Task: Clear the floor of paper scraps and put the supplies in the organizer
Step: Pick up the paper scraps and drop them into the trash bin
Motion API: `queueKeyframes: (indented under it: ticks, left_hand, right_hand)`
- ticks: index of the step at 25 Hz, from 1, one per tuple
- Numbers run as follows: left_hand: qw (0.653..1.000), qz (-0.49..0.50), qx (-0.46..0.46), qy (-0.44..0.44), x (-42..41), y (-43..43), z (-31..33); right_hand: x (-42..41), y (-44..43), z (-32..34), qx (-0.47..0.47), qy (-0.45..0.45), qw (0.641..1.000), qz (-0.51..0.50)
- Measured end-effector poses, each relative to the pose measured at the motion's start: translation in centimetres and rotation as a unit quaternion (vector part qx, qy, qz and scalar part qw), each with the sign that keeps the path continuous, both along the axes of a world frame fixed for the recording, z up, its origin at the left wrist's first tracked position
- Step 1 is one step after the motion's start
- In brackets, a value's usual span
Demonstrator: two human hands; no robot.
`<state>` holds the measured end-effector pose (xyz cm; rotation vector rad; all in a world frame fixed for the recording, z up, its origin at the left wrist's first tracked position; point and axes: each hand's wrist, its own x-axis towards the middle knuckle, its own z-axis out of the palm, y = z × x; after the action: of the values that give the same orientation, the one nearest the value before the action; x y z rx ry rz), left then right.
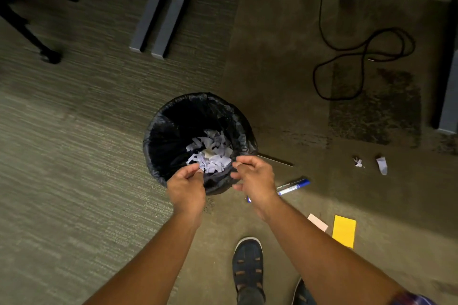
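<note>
A round bin with a black liner (171, 116) stands on the carpet in the middle of the view. Several white paper scraps (214, 153) lie inside it. My left hand (186, 187) hovers over the bin's near rim, fingers curled against the thumb right beside the scraps; whether it pinches one is unclear. My right hand (256, 181) is over the rim's right side, fingers loosely apart and holding nothing. Two paper scraps (357, 161) (382, 165) lie on the floor to the right. Blue markers (293, 185) and a thin pencil (277, 160) lie just right of the bin.
A yellow note pad (344, 231) and a pink one (318, 222) lie near my shoe (247, 265). A black cable (359, 57) loops on the floor at upper right. Grey desk legs (158, 20) stand behind the bin, a chair base (47, 54) at upper left.
</note>
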<state>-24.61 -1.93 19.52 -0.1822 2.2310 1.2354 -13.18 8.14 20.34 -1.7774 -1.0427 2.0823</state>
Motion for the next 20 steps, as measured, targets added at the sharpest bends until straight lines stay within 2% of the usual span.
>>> queueKeyframes:
  ticks: [4, 7, 11, 15, 20]
  left_hand:
    - [0.989, -0.134, -0.004, 0.06, 2.4, 1.2, 0.8]
    - [0.957, -0.28, -0.003, 0.079, 5.2, 2.7, 0.8]
    - [0.85, -0.508, -0.058, 0.124, 10.9, 5.4, 0.3]
    - [0.751, -0.637, -0.097, 0.143, 17.6, 10.0, -2.0]
    - [0.686, -0.7, -0.146, 0.139, 25.9, 16.4, -7.4]
  right_hand:
    - [3.8, 0.7, -0.2, 0.005, -0.039, 0.999, -0.035]
    - [7.7, 1.3, -0.7, 0.065, -0.102, 0.993, -0.016]
    - [15.2, 3.2, -1.6, 0.117, -0.184, 0.976, -0.008]
    - [23.7, 5.0, -4.4, 0.154, -0.277, 0.948, 0.034]
    - [33.9, 9.0, -9.4, 0.183, -0.329, 0.922, 0.092]
